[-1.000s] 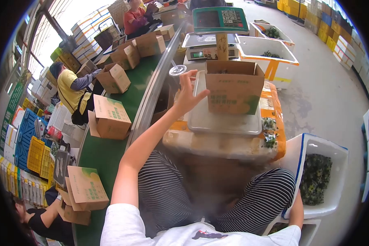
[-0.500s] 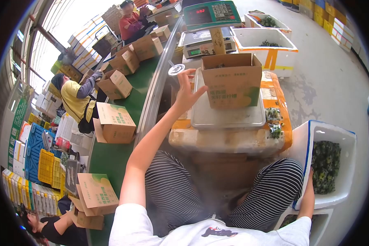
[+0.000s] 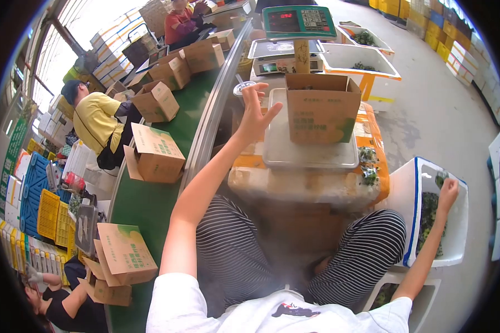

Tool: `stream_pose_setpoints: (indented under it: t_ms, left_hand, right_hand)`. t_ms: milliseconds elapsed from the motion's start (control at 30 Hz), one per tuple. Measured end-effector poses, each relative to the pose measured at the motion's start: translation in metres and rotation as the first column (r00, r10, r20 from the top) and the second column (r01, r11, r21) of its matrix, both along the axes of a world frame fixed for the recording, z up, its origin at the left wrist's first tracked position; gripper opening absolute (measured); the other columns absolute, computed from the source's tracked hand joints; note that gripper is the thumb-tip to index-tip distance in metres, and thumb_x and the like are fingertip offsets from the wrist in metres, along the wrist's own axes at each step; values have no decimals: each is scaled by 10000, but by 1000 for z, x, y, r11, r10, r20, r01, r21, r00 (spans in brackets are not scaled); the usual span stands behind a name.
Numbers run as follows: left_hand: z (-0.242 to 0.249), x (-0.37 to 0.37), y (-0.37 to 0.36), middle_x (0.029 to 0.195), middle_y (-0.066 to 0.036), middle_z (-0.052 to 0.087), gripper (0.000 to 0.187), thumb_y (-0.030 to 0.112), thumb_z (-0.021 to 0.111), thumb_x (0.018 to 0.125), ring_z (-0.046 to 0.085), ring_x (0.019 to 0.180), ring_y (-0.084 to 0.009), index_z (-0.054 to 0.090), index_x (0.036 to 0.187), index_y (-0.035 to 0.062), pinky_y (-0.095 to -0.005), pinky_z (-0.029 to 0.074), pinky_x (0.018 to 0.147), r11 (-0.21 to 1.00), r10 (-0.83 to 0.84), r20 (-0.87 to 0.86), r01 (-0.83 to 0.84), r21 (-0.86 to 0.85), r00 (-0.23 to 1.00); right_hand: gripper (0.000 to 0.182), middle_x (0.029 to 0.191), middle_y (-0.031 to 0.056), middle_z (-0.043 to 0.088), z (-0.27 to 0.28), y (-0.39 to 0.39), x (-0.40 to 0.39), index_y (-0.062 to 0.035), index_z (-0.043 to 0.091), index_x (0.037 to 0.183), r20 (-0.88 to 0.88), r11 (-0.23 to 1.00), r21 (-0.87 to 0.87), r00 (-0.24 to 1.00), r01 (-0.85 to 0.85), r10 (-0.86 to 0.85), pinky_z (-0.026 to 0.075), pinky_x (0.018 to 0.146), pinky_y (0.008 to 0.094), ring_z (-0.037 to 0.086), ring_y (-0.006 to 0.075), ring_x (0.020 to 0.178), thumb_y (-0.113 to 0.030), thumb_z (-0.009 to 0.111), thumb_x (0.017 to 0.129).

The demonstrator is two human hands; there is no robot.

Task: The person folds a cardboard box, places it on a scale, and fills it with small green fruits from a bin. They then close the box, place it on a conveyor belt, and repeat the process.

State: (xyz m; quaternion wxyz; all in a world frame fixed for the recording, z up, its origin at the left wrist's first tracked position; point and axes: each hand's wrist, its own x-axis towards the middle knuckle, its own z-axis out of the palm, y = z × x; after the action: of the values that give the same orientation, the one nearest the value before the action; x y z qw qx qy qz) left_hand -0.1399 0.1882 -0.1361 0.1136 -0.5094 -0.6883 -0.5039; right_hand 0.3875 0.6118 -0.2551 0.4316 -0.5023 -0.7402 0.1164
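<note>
My left hand [image 3: 256, 114] is raised just left of an open cardboard box [image 3: 323, 114], fingers apart and holding nothing. That box stands on the pan of a scale [image 3: 273, 147] with a lit green-framed display [image 3: 299, 23]. Over the far part of a white foam box [image 3: 458, 238] is my right hand [image 3: 448, 194], its fingers closed on a small green packet [image 3: 441, 178]. Many dark green packets [image 3: 429, 213] lie inside the foam box. Two more small packets [image 3: 368, 165] rest on the taped box beside the scale.
A green conveyor [image 3: 150, 208] with open cartons [image 3: 158, 152] runs along my left. Co-workers [image 3: 100, 125] sit beyond it. Behind the display are a second scale [image 3: 280, 58] and foam boxes [image 3: 361, 58]. A lidded cup [image 3: 243, 87] stands by my left hand.
My right hand has risen from the near side of the foam box to above its far part, now with a packet. My left hand stays beside the carton. The view has shifted slightly.
</note>
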Motion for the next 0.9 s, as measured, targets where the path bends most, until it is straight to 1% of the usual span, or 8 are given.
stream_pose_setpoints:
  t_ms: [133,233,300,400,567,667,767,900]
  left_hand:
    - [71,39,-11,1236,-100,410,772,493,720,800,466,1105,-213,346,1324,67,-365,390,937,915,-273,21,253,316,962]
    - [161,104,-51,1381,-159,386,1149,552,846,618,541,1139,-279,212,1420,28,-375,464,872,675,-534,-156,530,513,831]
    - [202,117,-83,1425,-363,267,1326,792,662,549,499,1156,-496,54,1500,95,-518,493,900,588,-472,-600,738,331,646]
    - [209,147,-111,1405,-348,292,1240,748,640,576,505,1149,-479,92,1470,86,-508,490,903,388,-448,-774,877,284,449]
    - [203,133,-122,1371,-323,334,1098,675,604,622,515,1138,-450,156,1421,70,-493,485,908,284,-345,-810,875,391,474]
    - [201,117,-130,1351,-308,359,1014,632,582,649,520,1132,-433,194,1392,60,-483,482,911,244,-292,-823,870,429,488]
    - [199,105,-141,1330,-293,383,931,588,561,676,526,1125,-416,233,1363,51,-474,479,914,239,-249,-823,856,459,510]
    - [192,92,-144,1303,-273,417,822,530,532,713,534,1116,-394,284,1323,38,-461,475,918,245,-231,-801,830,501,552]
  right_hand:
    - [283,992,122,629,123,-86,-109,3,514,1093,-668,868,-117,686,-482,290,588,733,349,645,199,904,-247,426,992]
    - [377,1120,180,638,190,-157,-175,1,496,1183,-745,663,-151,526,-733,411,600,750,385,660,275,1028,-287,337,999]
    - [371,1138,195,622,202,-177,-209,0,466,1216,-813,505,-108,368,-857,451,573,836,437,639,321,1060,-267,331,996]
    - [361,1158,212,591,214,-206,-251,-18,395,1295,-867,325,-69,218,-943,448,554,877,476,635,361,1048,-220,282,1017]
    - [393,1142,232,587,231,-249,-292,-80,297,1397,-887,200,-102,180,-974,425,569,845,471,646,370,997,-237,264,1038]
    - [446,1154,234,546,239,-253,-304,-93,264,1402,-938,73,-155,170,-985,301,572,839,449,637,357,998,-288,367,1014]
    - [489,1173,218,527,243,-245,-327,-91,257,1381,-857,186,-154,225,-971,464,572,836,439,632,338,992,-264,465,974]
    - [428,1088,209,589,249,-246,-372,-85,322,1301,-477,567,-119,548,-815,687,545,837,397,635,308,942,-194,523,939]
